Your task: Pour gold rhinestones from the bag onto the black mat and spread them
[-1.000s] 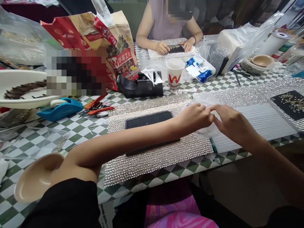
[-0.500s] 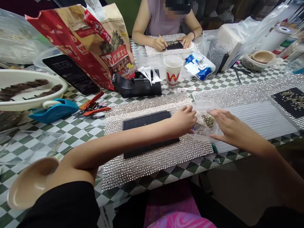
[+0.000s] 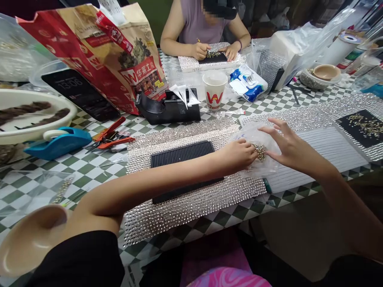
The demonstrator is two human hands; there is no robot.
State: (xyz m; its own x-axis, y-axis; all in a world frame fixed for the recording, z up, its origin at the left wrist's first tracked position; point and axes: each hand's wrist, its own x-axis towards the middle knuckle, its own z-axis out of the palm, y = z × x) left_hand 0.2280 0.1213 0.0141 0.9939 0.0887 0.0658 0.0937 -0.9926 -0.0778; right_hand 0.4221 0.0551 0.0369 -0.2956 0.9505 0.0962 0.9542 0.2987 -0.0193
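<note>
Both hands meet on a clear bag of gold beads (image 3: 261,153), left hand (image 3: 239,154) pinching it, right hand (image 3: 289,148) spread open, beside the black tray (image 3: 182,153), paper cup (image 3: 214,90) beyond

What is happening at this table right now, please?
A person sits at a checkered table with both hands on a small clear plastic bag of gold beads. The left hand pinches at the beads, and the right hand rests open on the bag. The bag lies on a rhinestone sheet beside a black tray. Across the table, another person works on a similar sheet.
</note>
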